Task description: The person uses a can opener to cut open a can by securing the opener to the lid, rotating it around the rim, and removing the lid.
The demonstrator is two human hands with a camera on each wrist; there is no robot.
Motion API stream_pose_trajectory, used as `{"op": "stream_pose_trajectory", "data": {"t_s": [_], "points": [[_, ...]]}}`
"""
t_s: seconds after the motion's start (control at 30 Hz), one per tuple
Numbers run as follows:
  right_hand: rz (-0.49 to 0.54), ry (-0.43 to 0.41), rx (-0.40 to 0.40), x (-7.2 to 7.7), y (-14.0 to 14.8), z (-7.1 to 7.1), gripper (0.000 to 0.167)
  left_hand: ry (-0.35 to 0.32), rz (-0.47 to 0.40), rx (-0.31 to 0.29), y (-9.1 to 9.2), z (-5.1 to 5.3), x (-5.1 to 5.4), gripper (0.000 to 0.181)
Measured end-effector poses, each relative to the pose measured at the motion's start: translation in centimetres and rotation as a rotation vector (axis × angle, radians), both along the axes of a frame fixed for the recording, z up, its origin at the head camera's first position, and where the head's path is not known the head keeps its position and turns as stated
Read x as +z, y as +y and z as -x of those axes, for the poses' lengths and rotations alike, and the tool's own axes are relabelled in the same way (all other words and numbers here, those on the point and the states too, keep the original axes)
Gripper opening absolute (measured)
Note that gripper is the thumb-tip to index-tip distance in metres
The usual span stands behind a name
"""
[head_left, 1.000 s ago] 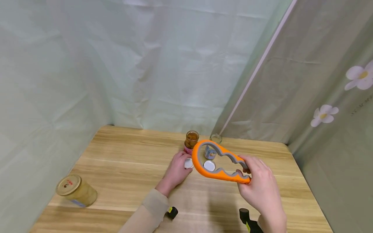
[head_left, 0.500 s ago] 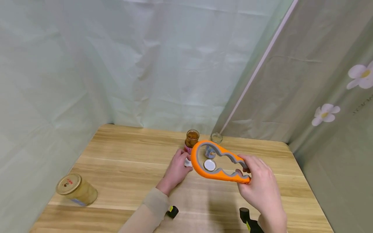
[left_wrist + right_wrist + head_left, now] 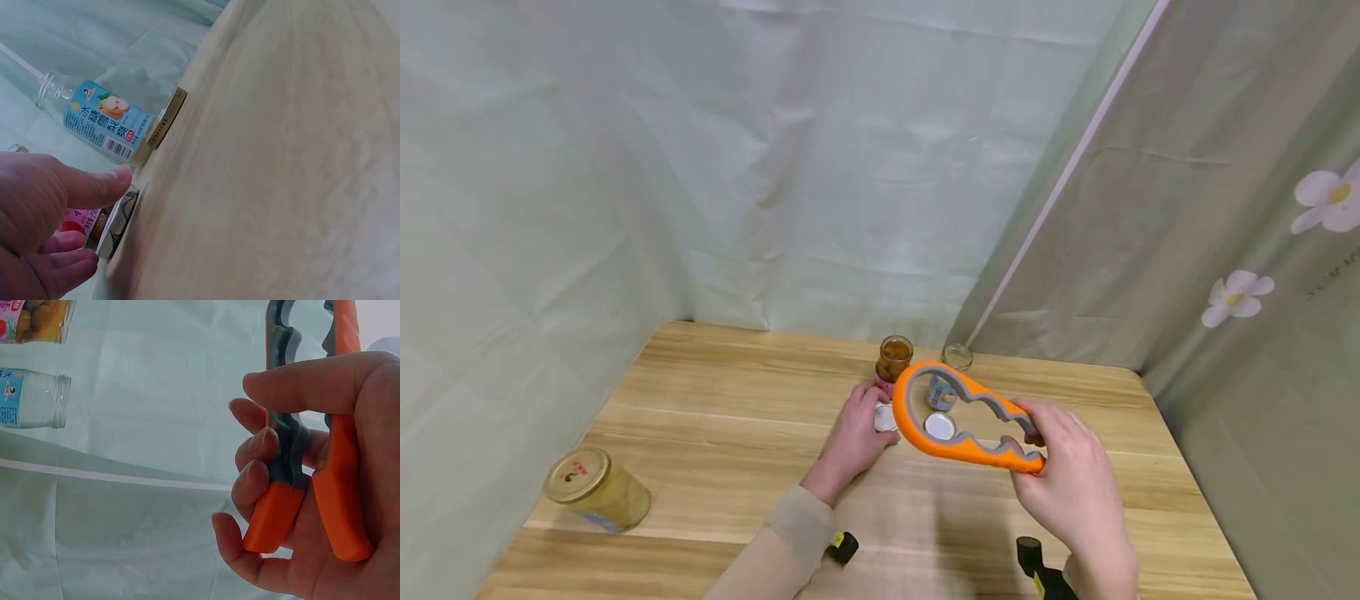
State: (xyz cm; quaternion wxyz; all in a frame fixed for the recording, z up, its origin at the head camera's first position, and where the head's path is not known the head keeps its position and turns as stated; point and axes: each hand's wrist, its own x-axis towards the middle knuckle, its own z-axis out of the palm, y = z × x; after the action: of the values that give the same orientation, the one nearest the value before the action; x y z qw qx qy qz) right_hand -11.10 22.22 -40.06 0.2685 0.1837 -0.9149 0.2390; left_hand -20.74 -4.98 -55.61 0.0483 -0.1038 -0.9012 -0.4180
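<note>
Thumb and fingers of my left hand (image 3: 852,433) (image 3: 44,225) pinch a lid (image 3: 885,417) (image 3: 117,224) by its edges, white side up, at the table surface. Just behind it stands an open jar of brown fruit (image 3: 894,360) with a pink label. My right hand (image 3: 1075,475) (image 3: 331,456) grips both handles of an orange and grey jar opener (image 3: 917,433) (image 3: 340,487), held above the table. Through its loop show a second white lid (image 3: 939,427) and an open, blue-labelled glass jar (image 3: 942,392) (image 3: 106,122) (image 3: 31,400).
A closed jar with a gold lid (image 3: 577,476) and pale contents stands at the left of the wooden table (image 3: 715,467). Pale curtains (image 3: 820,167) hang behind and beside the table. Black pieces with yellow marks are at both wrists.
The lid at my left hand dipped partly out of view behind the fingers, then shows more fully again; that hand shifted only slightly. My right hand and the opener have barely moved.
</note>
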Motion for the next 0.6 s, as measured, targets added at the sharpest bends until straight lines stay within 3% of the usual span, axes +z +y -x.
{"op": "stream_pose_trajectory", "data": {"t_s": [0.23, 0.37, 0.47, 0.6], "points": [[0.033, 0.009, -0.012, 0.2, -0.1, -0.1, 0.05, 0.038, 0.01, 0.011, -0.2, -0.2, 0.6, 0.066], [0.048, 0.019, -0.022, 0.2, -0.1, -0.1, 0.053, 0.036, -0.02, 0.021, -0.4, -0.3, 1.5, 0.067], [0.055, 0.025, -0.032, 0.2, 0.0, -0.2, 0.054, -0.036, -0.108, 0.036, -0.5, -0.5, 2.8, 0.064], [0.059, 0.02, -0.044, 0.1, 0.0, -0.2, 0.055, -0.087, -0.313, 0.027, -1.1, -0.8, 4.9, 0.055]]}}
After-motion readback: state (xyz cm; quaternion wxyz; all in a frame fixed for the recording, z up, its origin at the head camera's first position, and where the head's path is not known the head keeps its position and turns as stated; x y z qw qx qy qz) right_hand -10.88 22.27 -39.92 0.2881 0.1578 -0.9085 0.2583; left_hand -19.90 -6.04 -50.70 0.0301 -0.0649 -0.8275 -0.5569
